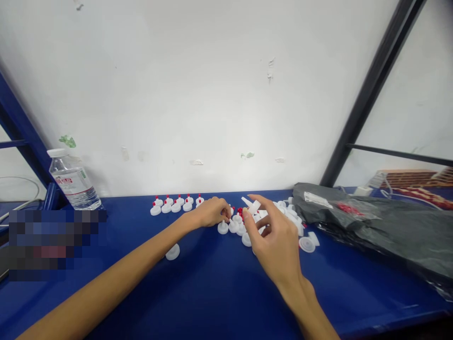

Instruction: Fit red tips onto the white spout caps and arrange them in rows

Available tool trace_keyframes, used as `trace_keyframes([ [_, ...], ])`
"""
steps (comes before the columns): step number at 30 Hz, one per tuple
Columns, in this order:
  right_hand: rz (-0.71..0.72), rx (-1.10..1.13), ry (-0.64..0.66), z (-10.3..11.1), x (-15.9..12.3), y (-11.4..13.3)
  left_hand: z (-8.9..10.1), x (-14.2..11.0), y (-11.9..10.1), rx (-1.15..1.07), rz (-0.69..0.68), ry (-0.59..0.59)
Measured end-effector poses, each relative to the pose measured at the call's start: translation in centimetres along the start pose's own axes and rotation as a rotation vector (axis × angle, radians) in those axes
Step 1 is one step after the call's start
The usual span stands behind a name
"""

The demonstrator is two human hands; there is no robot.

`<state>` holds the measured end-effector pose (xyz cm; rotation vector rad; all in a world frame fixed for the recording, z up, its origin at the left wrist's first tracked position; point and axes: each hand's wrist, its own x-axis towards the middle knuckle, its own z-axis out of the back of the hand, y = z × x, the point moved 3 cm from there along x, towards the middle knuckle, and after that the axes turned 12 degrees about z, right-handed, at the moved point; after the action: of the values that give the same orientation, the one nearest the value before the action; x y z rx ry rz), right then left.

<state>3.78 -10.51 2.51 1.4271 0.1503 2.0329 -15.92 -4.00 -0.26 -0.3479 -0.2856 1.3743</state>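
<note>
White nozzle caps [233, 225], a whole loose bunch of them, are lying on my blue table [212, 293], mostly between my two hands and on past the right one. My right hand [278, 236] has its thumb and index finger closed on one white nozzle piece [253, 206], spout pointing up and to the left, held just over the bunch. My left hand [214, 212] is palm down with the fingertips drawn in close together, right at the top of an upright nozzle cap [222, 228]. Honestly can't tell if those fingers are clamped on its spout or just touching it, my own hand covers that bit.

Tiny red tips [240, 212] sit in a little heap in the middle of the white stuff. Over to the left, near the wall [226, 94], there's a pretty neat double row of red-tipped caps [176, 207], all standing up. One loose white cap [172, 252] is nearer to me, just beside my left forearm, and a round flanged cap [307, 244] lies out at the right edge of the bunch.

Rest of the desk: clear water bottle [76, 184] with a white lid on the far left, big dark plastic bag [375, 226] spread out on the right with a white label [317, 199] on it. The patch below the bottle is pixelated, so no clue there.
</note>
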Motion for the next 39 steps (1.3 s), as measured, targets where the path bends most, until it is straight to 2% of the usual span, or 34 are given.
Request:
trace_keyframes([
  [6,0.001,0.005,0.003,0.0,0.0,0.0,1.3,-0.5,-0.4,0.022,0.021,-0.037],
  [14,-0.01,0.012,0.02,0.0,0.1,0.2,2.7,-0.3,0.1,-0.061,0.016,-0.081],
  [19,0.015,-0.003,0.03,-0.1,0.1,0.0,5.5,-1.4,-1.8,-0.138,-0.012,-0.154],
  [23,0.037,-0.026,0.041,-0.3,0.1,-0.1,7.9,-3.4,-4.3,-0.287,-0.051,-0.075],
  [27,0.049,-0.039,0.042,-0.3,0.0,-0.2,9.1,-4.9,-6.0,-0.338,-0.101,0.018],
  [34,0.042,-0.02,0.006,-0.1,0.0,0.0,9.7,-5.4,-6.4,-0.311,-0.107,-0.013],
  [39,0.056,-0.012,0.004,-0.2,0.0,0.0,9.4,-5.4,-6.6,-0.332,-0.133,0.03],
])
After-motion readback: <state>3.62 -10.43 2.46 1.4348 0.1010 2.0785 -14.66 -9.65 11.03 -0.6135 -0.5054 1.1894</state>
